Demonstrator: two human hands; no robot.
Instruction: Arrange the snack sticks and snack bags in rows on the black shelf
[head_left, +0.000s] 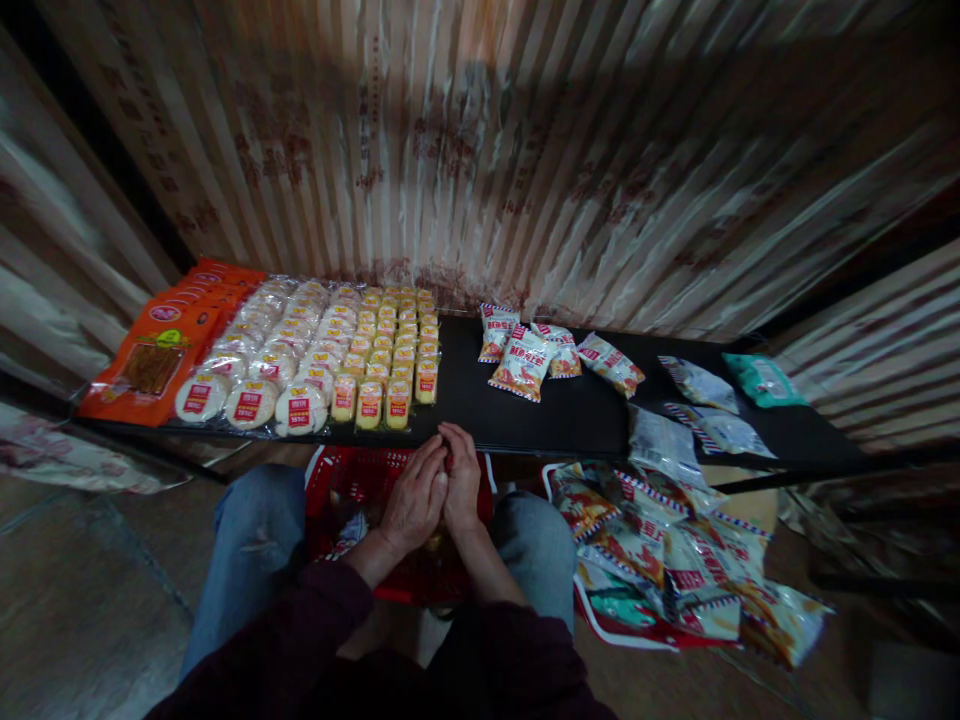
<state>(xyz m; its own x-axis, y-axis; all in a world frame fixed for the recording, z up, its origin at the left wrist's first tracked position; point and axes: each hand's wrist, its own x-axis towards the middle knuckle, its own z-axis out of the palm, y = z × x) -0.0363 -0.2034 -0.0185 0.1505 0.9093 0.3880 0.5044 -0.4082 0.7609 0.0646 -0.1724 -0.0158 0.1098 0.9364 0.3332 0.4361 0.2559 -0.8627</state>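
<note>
My left hand (415, 497) and my right hand (461, 480) are pressed together above a red basket (319, 500) between my knees. Both are closed, fingers close together and pointing at the shelf's front edge. Their palms are hidden, so whether anything lies between them cannot be seen. Just beyond the fingertips is the black shelf (480, 415). Nearest on its left stand rows of small yellow wrapped cakes (399, 400). Past my right hand, several white and orange snack bags (523, 362) lie on the shelf.
Round white wrapped crackers (301, 408) and orange packets (142, 350) fill the shelf's left end. More bags and a teal packet (763, 380) lie at the right. A second basket (600, 625), heaped with snack bags (694, 560), stands beside my right knee. Pleated curtain (450, 150) hangs behind.
</note>
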